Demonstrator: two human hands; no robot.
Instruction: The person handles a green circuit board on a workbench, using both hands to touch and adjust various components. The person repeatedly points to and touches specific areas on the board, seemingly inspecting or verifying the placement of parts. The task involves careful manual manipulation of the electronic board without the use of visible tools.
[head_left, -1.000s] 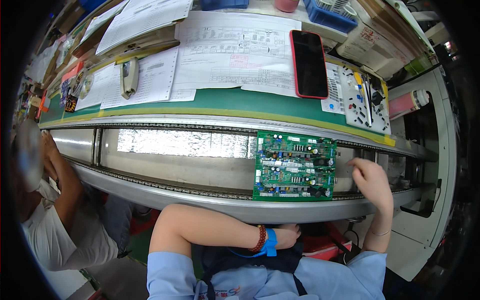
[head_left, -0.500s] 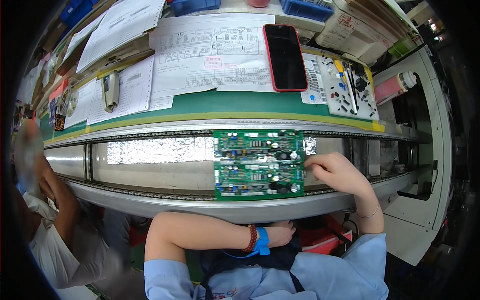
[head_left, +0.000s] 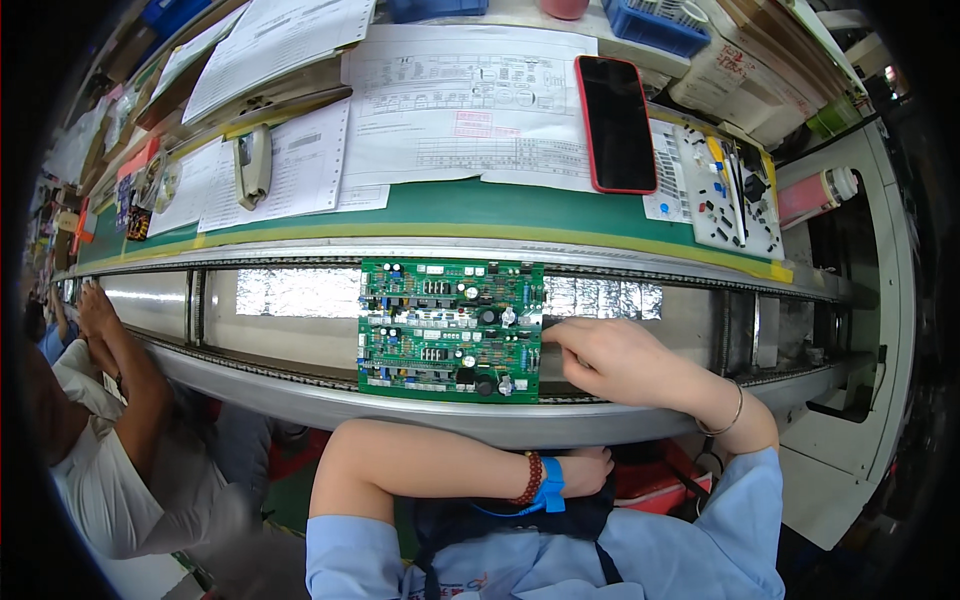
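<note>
A green circuit board (head_left: 450,330) packed with components lies across the two rails of a conveyor in front of me. At the board's right edge is my right hand (head_left: 615,360), its index finger stretched out against the edge and the other fingers bent. It pushes on the board without gripping it. My left hand (head_left: 588,472) rests across my body below the front rail, and its fingers are too hidden to make out. A blue wrist strap (head_left: 551,486) and a beaded bracelet are on that wrist.
Behind the conveyor, a green mat (head_left: 430,212) carries printed sheets (head_left: 460,110), a red-edged phone (head_left: 616,125), a stapler (head_left: 252,168) and a white tray (head_left: 712,212) of small components. A pink bottle (head_left: 818,195) stands right. Another person (head_left: 120,400) sits at left.
The circuit board has slid left along the rails, with my right hand following at its right edge. The whole view has shifted slightly. My left arm stays folded across my body.
</note>
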